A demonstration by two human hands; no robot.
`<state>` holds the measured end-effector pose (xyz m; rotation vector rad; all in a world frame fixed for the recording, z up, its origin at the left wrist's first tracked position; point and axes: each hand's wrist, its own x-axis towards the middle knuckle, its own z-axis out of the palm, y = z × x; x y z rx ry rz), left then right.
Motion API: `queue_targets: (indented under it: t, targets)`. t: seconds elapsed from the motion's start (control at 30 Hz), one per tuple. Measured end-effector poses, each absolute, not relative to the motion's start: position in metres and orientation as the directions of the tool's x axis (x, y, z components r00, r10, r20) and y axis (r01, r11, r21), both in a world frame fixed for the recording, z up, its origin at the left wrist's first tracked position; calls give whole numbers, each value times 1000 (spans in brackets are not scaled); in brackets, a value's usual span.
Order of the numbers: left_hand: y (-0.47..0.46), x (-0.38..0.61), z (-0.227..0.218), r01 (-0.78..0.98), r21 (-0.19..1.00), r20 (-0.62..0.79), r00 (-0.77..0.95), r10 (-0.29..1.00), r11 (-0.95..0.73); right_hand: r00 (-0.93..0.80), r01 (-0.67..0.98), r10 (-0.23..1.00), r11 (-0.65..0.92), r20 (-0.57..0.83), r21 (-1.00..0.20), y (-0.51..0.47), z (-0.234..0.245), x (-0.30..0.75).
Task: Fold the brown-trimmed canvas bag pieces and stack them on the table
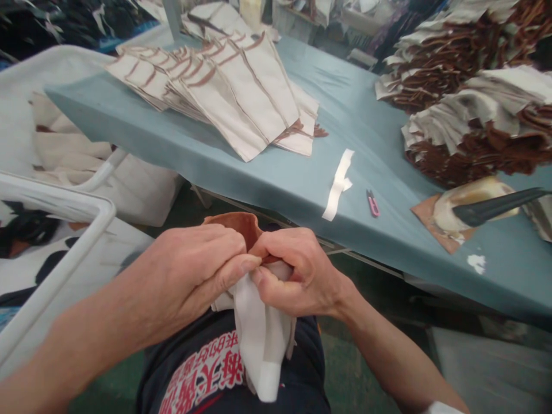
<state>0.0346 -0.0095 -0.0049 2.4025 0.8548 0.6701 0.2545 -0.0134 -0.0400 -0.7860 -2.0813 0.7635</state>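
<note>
In front of my lap I hold a soft sheet piece point(259, 333), off-white on one face, with a brown leather-like part point(237, 225) showing above my fingers. My left hand point(202, 259) is closed on its upper edge, thumb and fingers pinching. Right against it, my right hand point(297, 270) pinches the same edge, fingers curled and thumb meeting the left thumb. The off-white part hangs down in folds over a dark apron point(207, 374) with red lettering. What lies between the fingertips is hidden.
On the blue-covered table point(293, 184) lie fanned cream panels point(233, 86), a white strip point(338, 187), pink thread snips point(372, 204) and a black-handled tool point(491, 210) by a pale container. Brown-and-white stacks point(478, 126) stand right. White bins point(103, 213) flank the left.
</note>
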Motion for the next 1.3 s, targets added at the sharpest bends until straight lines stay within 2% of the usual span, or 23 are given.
queue_targets:
  t: [0.1, 0.17, 0.23, 0.3, 0.4, 0.5, 0.63, 0.77, 0.87, 1.0, 1.13, 1.2, 1.3]
  targets:
    - [-10, 36, -12, 385, 675, 264, 670, 694, -629, -509, 247, 737, 620, 444, -745, -15, -38, 257]
    - [-12, 37, -18, 320, 774, 229, 663, 713, -546, -521, 199, 743, 585, 420, -786, -16, -37, 258]
    - [-14, 38, -26, 224, 886, 179, 643, 744, -406, -564, 142, 759, 477, 325, -868, -15, -35, 259]
    - [-16, 38, -34, 149, 946, 136, 624, 770, -288, -628, 73, 754, 302, 191, -951, -12, -32, 260]
    - [-19, 39, -46, 97, 981, 79, 588, 805, -167, -691, -7, 720, 90, 70, -996, -9, -30, 260]
    - [-21, 39, -53, 50, 997, 24, 551, 834, -62, -657, 9, 754, -22, -22, -1000, -8, -32, 259]
    - [-23, 36, -56, 50, 997, 22, 537, 843, -58, -675, -49, 737, -111, -49, -993, -9, -40, 254]
    - [-24, 28, -56, 84, 990, 50, 530, 847, -111, -693, -87, 720, -58, 18, -995, -9, -42, 252]
    - [-23, 22, -51, 140, 971, 84, 552, 829, -191, -693, 36, 716, 150, 84, -988, -11, -38, 254]
    - [-22, 17, -37, 196, 905, 174, 640, 748, -378, -684, 186, 708, 402, 175, -897, -18, -35, 255]
    - [-23, 16, -28, 231, 840, 246, 645, 723, -491, -643, 166, 724, 451, 251, -877, -23, -37, 250]
    - [-25, 15, -33, 236, 844, 255, 613, 748, -482, -622, 141, 735, 444, 270, -885, -23, -38, 247]
    - [-29, 14, -49, 164, 936, 177, 545, 819, -312, -610, 74, 733, 432, 302, -899, -21, -41, 243]
